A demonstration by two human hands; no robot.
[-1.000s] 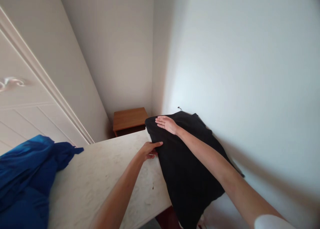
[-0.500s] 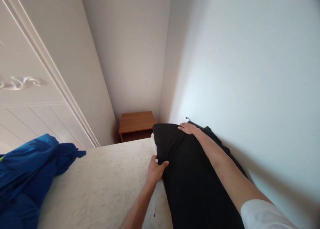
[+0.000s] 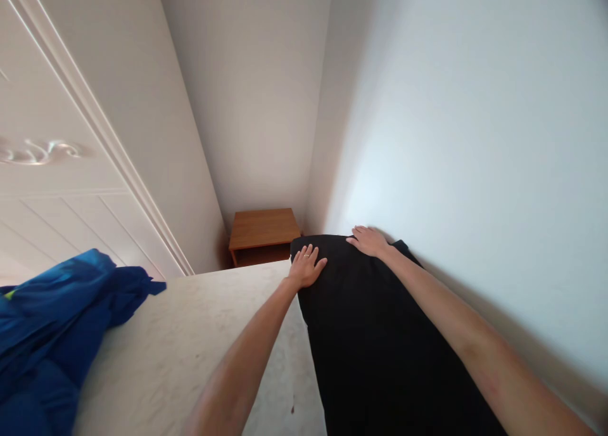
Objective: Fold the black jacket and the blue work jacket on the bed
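A long black cloth garment (image 3: 370, 334), its exact kind unclear, lies stretched out along the right side of a pale surface (image 3: 190, 360), beside the wall. My left hand (image 3: 306, 266) rests flat on its far left corner, fingers spread, a ring on one finger. Near the far right corner, against the wall, my right hand (image 3: 368, 241) also lies flat with fingers outstretched. Neither hand grips the cloth. The garment's near end runs out of view at the bottom.
Blue clothing (image 3: 61, 322) lies crumpled at the left of the pale surface. Beyond the far edge stands a low brown wooden cabinet (image 3: 263, 227) in the corner. A white wardrobe (image 3: 156, 144) rises on the left, and a pale wall (image 3: 475, 138) bounds the right.
My left hand has released the garment's left edge, moved away from me to the far corner and flattened. My right hand has shifted slightly right. The cloth looks smoother.
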